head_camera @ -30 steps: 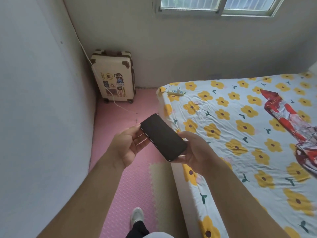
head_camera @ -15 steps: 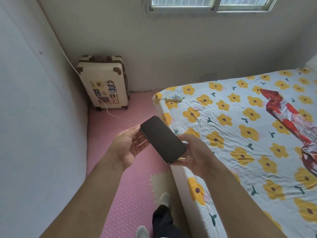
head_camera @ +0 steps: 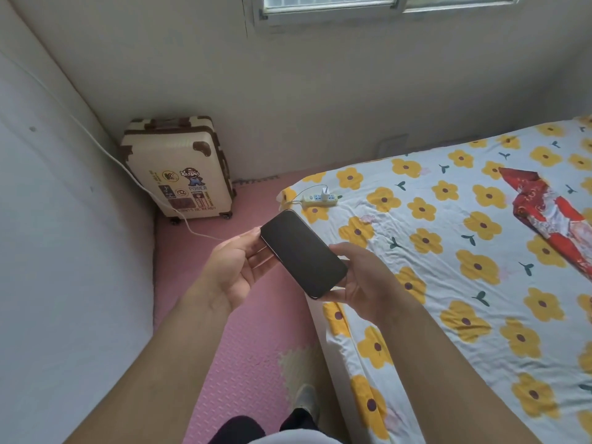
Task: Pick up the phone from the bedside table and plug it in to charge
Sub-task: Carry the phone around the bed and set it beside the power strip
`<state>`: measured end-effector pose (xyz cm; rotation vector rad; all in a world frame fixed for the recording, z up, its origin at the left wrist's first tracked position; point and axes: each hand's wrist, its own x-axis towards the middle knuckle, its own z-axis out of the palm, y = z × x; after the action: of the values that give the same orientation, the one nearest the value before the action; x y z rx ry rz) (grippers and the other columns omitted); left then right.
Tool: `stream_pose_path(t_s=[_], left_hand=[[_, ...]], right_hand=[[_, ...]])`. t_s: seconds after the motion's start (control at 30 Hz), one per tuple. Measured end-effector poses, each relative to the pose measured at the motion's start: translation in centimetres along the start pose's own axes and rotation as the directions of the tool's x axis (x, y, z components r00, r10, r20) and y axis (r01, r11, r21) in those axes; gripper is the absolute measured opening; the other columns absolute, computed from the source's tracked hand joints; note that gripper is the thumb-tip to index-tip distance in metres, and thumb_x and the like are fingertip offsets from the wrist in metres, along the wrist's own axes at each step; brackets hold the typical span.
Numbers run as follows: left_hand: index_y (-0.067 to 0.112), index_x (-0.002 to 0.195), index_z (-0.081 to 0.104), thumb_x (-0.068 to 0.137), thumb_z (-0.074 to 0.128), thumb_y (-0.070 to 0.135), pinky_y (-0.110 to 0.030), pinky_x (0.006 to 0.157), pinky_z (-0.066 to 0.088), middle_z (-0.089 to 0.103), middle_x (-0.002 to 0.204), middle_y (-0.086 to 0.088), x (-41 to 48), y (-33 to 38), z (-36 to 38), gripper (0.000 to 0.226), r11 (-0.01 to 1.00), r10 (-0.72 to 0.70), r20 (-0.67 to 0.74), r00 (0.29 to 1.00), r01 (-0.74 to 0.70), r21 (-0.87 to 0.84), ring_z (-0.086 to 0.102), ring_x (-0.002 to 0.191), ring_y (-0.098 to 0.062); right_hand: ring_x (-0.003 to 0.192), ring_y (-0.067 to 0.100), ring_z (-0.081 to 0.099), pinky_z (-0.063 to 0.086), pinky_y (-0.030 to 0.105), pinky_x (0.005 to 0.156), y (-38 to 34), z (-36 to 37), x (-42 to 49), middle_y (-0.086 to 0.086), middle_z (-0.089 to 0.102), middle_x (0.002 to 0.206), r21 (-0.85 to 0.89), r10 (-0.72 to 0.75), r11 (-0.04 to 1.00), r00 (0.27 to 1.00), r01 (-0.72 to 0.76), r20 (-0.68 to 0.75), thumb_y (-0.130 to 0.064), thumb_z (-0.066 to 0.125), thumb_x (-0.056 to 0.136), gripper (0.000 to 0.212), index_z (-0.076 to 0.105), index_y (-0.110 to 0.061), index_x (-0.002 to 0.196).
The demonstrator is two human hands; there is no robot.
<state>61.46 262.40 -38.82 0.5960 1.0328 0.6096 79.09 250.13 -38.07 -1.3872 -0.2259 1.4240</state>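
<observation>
A black phone [head_camera: 302, 253] with a dark screen lies tilted between both hands, above the bed's near corner. My right hand [head_camera: 363, 277] holds its lower end from underneath. My left hand [head_camera: 237, 262] touches its upper left edge with the fingertips. A white power strip [head_camera: 319, 200] with a white charger plug [head_camera: 325, 190] in it rests on the bed's far corner. A thin cable runs from the strip's left end over the bed edge.
The bed [head_camera: 464, 283] with a yellow-flower sheet fills the right side, with a red cloth [head_camera: 551, 216] on it. A cream suitcase [head_camera: 179, 168] stands in the far left corner. A white cord [head_camera: 128, 171] runs down the left wall onto the pink floor mat [head_camera: 243, 347].
I have stepped closer to the far corner; the suitcase and power strip look larger. Both hands keep the same hold on the phone.
</observation>
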Motion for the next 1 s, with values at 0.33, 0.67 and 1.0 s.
stream_pose_path(t_s=[0.33, 0.67, 1.0], left_hand=[[0.004, 0.123, 0.071, 0.105, 0.058, 0.016, -0.032, 0.068, 0.066, 0.083, 0.092, -0.007, 8.6, 4.3, 1.0, 0.026, 0.999, -0.04, 0.028, 0.999, 0.039, 0.013, 0.08, 0.079, -0.018], [0.007, 0.107, 0.076, 0.102, 0.063, 0.016, -0.032, 0.066, 0.065, 0.083, 0.095, -0.009, 19.3, 10.0, 1.2, 0.017, 0.988, -0.126, 0.152, 0.98, 0.11, 0.109, 0.081, 0.079, -0.02], [0.008, 0.113, 0.077, 0.103, 0.06, 0.017, -0.032, 0.07, 0.065, 0.083, 0.103, -0.008, 26.4, 10.3, 5.8, 0.022, 0.952, -0.262, 0.225, 0.938, 0.213, 0.22, 0.081, 0.087, -0.02]], right_hand=[[0.085, 0.039, 0.075, 0.062, 0.049, 0.066, -3.7, 1.3, 7.6, 0.025, 0.071, 0.101, 0.032, 0.019, 0.999, 1.0, -0.019, -0.021, -0.015, 0.06, 0.092, 0.02, 0.069, -0.002, 0.106], [0.075, 0.034, 0.074, 0.062, 0.049, 0.065, -7.0, 4.6, 15.1, 0.019, 0.069, 0.088, 0.103, 0.038, 0.994, 0.982, -0.02, -0.183, -0.014, 0.062, 0.089, 0.017, 0.074, -0.004, 0.096], [0.071, 0.03, 0.071, 0.063, 0.051, 0.067, -9.2, 2.2, 18.7, 0.016, 0.064, 0.085, 0.209, 0.084, 0.978, 0.947, -0.018, -0.311, -0.015, 0.06, 0.093, 0.018, 0.065, -0.005, 0.108]])
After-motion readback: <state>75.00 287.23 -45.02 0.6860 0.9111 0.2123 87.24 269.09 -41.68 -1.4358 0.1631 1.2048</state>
